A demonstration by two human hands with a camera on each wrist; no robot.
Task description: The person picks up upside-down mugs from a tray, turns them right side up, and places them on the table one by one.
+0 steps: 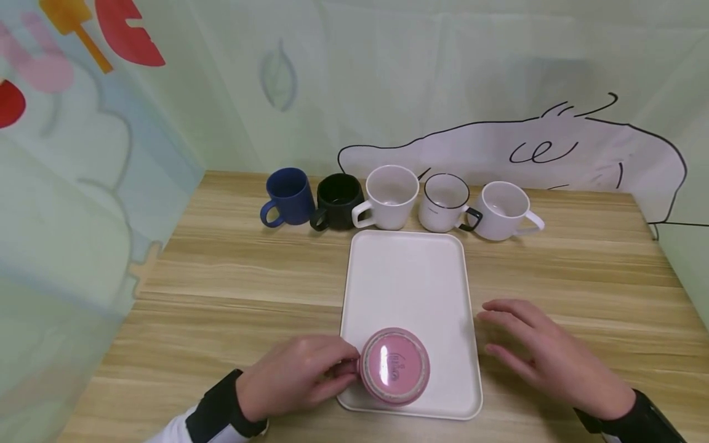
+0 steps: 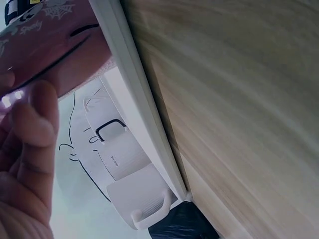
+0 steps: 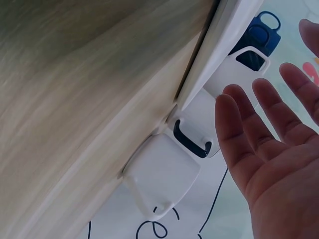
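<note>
A pink mug point(image 1: 394, 367) stands bottom-up at the near end of a white tray point(image 1: 408, 277), its base ring facing up. My left hand point(image 1: 299, 373) pinches the mug at its left side, where the handle is, with the fingers covering most of it. From the left wrist, pale lettering and a web drawing show on the mug's pink wall point(image 2: 60, 42), close to the thumb and fingers. My right hand point(image 1: 554, 358) hovers just right of the tray with fingers spread loosely, holding nothing; the right wrist view shows its palm point(image 3: 284, 184) bare.
Behind the tray stands a row of upright mugs: blue point(image 1: 290, 197), black point(image 1: 339, 202), a large white one point(image 1: 392, 198), a white one with dark rim and handle point(image 1: 445, 203), and another white one point(image 1: 501, 210). A printed curtain point(image 1: 388, 80) hangs behind the wooden table point(image 1: 238, 277).
</note>
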